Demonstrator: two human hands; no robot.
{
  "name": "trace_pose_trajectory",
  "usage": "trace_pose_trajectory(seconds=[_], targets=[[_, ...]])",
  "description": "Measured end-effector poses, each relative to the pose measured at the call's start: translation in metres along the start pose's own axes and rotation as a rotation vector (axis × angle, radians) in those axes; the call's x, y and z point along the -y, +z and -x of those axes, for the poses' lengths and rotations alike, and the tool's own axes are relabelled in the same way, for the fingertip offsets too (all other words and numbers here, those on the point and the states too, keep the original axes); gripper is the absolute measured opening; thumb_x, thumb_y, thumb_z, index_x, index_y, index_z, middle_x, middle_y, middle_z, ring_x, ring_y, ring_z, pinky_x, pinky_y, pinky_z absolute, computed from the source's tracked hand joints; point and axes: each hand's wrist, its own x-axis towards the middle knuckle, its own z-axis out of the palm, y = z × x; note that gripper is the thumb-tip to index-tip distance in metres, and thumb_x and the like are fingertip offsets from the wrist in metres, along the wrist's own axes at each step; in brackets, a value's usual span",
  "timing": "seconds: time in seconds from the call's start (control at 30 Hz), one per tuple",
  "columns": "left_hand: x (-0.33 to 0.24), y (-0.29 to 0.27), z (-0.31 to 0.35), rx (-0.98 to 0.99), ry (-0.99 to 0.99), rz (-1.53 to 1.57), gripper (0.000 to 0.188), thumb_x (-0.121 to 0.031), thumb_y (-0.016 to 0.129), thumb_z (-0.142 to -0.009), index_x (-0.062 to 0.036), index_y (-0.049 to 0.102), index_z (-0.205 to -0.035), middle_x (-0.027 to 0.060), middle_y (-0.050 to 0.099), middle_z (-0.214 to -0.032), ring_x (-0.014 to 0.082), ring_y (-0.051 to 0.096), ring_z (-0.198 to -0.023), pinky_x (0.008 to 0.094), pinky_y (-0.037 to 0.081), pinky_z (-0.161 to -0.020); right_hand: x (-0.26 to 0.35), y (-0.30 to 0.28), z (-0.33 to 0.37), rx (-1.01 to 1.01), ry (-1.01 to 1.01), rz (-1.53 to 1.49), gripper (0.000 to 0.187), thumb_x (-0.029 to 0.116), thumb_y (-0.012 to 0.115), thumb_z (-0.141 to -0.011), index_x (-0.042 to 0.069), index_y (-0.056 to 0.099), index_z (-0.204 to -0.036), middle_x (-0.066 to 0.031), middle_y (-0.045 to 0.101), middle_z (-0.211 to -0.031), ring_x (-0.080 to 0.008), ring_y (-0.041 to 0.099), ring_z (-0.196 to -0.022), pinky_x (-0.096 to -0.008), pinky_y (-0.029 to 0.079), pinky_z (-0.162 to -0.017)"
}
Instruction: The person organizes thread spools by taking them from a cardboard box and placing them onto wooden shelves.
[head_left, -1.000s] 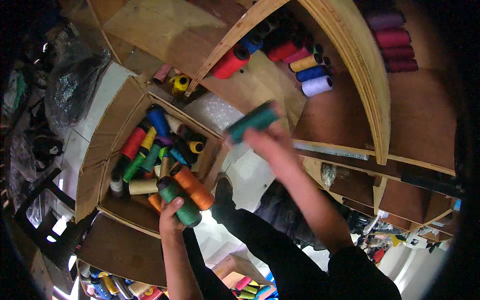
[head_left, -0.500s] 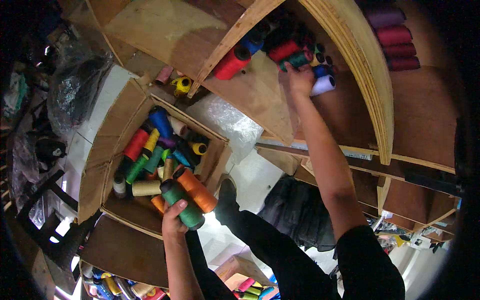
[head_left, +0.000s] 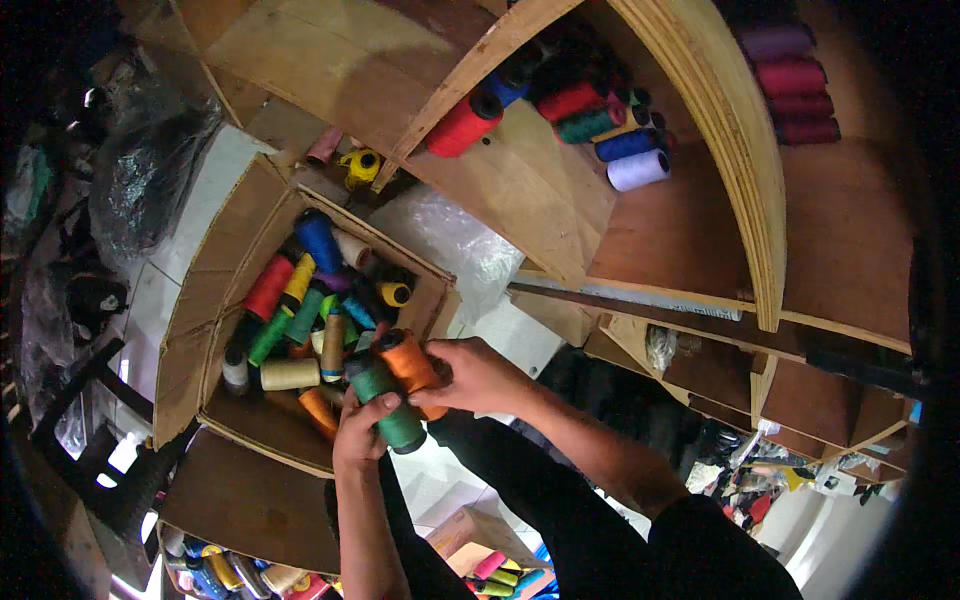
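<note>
My left hand (head_left: 362, 425) is wrapped round a dark green thread spool (head_left: 384, 402), held over the near right edge of an open cardboard box (head_left: 265, 447). Right beside it, my right hand (head_left: 473, 374) grips an orange thread spool (head_left: 405, 362) from its right side, fingers partly hidden behind it. The two spools lie side by side and look to be touching. Inside the box is a loose heap of thread spools: a blue one (head_left: 319, 242), a red one (head_left: 270, 287), a beige one (head_left: 290, 375) and several more.
A wooden shelf (head_left: 690, 215) at the upper right carries a row of spools, with a lavender one (head_left: 638, 170) in front. A large red spool (head_left: 465, 125) stands past a divider. Clear plastic (head_left: 440, 235) lies beside the box. More spools (head_left: 235, 572) fill a container at lower left.
My right hand has come down from the spools on the shelf to the orange spool beside my left hand. The dark green spool stays in my left hand.
</note>
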Motion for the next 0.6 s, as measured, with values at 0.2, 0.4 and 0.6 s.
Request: trace_pose_trajectory(seconds=[0.2,0.4,0.6], targets=[[-0.001,-0.002,-0.001,0.024,-0.015,0.037,0.072,-0.016,0.068,-0.064,-0.0029,0.038,-0.128,0.0124,0.052,-0.116,0.0276,0.054,-0.102,0.0387,0.048,-0.082,-0.072,-0.048,0.008,-0.709,0.007,-0.702,0.038,0.02,0.072,-0.075,0.006,0.058,-0.108,-0.0028,0.063,-0.097,-0.0115,0.057,-0.088,-0.0271,0.045,-0.08],[-0.02,0.007,-0.001,0.22,0.016,0.109,0.097,-0.017,0.07,-0.062,-0.0128,0.017,-0.143,0.012,0.019,-0.147,0.0329,0.018,-0.135,0.0543,0.023,-0.105,-0.125,-0.188,-0.047,-1.31,-0.209,-0.639,0.052,0.004,0.071,-0.074,0.004,0.047,-0.12,-0.0062,0.056,-0.111,-0.0212,0.057,-0.097,-0.0316,0.049,-0.083],[-0.004,0.013,-0.009,0.279,0.019,0.167,0.094,-0.014,0.068,-0.064,-0.0116,0.017,-0.143,0.0135,0.02,-0.146,0.0335,0.02,-0.135,0.054,0.024,-0.104,-0.221,-0.289,-0.095,-1.473,0.028,-0.211,0.056,0.006,0.072,-0.073,0.005,0.045,-0.122,-0.0079,0.055,-0.111,-0.0208,0.058,-0.094,-0.0302,0.049,-0.082]])
